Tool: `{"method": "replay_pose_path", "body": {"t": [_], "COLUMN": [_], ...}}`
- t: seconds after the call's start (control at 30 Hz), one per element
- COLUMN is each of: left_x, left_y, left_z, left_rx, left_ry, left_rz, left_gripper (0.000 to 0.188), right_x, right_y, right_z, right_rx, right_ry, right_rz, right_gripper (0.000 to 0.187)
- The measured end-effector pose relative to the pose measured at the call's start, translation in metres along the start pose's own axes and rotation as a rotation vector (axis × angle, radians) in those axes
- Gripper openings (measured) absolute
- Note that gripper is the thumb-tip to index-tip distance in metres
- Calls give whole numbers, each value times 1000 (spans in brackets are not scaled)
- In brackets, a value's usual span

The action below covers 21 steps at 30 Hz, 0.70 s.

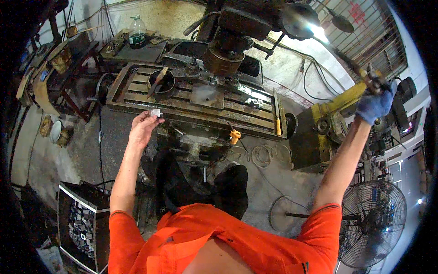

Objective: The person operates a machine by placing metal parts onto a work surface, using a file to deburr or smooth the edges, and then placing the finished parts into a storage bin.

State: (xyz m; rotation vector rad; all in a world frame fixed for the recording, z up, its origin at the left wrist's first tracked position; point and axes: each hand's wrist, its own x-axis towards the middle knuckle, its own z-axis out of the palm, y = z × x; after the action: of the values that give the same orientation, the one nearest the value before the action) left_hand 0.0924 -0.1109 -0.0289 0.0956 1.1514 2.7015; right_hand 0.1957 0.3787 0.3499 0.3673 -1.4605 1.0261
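Observation:
My bare left hand point(142, 130) pinches a small, square metal block point(155, 112) in front of the machine table's near edge. On the far right, my right hand point(377, 104), in a blue glove, is raised and wrapped round the end of a long lever point(350, 63) on the drilling or milling machine point(226, 52). Below the machine's head, a flat metal plate point(206, 97) lies on the slotted table point(191, 116). A round, dark pot point(164, 89) stands left of the plate, with a wooden-handled brush point(157, 82) across it.
A yellow-handled tool point(278, 126) lies at the table's right end. An orange-yellow object point(234, 136) hangs at its front. A box point(93, 237) of metal blocks stands lower left, a floor fan point(372, 223) lower right. Behind are a large bottle point(137, 34) and a yellow machine point(335, 102).

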Motion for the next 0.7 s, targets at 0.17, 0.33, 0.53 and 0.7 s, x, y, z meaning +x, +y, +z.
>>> {"method": "replay_pose_path", "body": {"t": [0.17, 0.33, 0.53, 0.7], "left_x": [-5, -18, -7, -14], "left_y": [21, 33, 33, 36], "left_z": [18, 26, 32, 15], "left_rx": [91, 146, 291, 522], "left_ry": [-61, -50, 18, 108], "left_rz": [17, 113, 53, 60], "left_gripper": [23, 25, 13, 10], "right_x": [44, -52, -370, -458], "right_y": [-1, 7, 108, 119], "right_z": [15, 12, -50, 3], "right_rx": [-324, -282, -326, -16], "right_ry": [-75, -70, -683, -471], "right_rz": [-201, -340, 830, 1573], "right_gripper": [22, 31, 14, 30]}}
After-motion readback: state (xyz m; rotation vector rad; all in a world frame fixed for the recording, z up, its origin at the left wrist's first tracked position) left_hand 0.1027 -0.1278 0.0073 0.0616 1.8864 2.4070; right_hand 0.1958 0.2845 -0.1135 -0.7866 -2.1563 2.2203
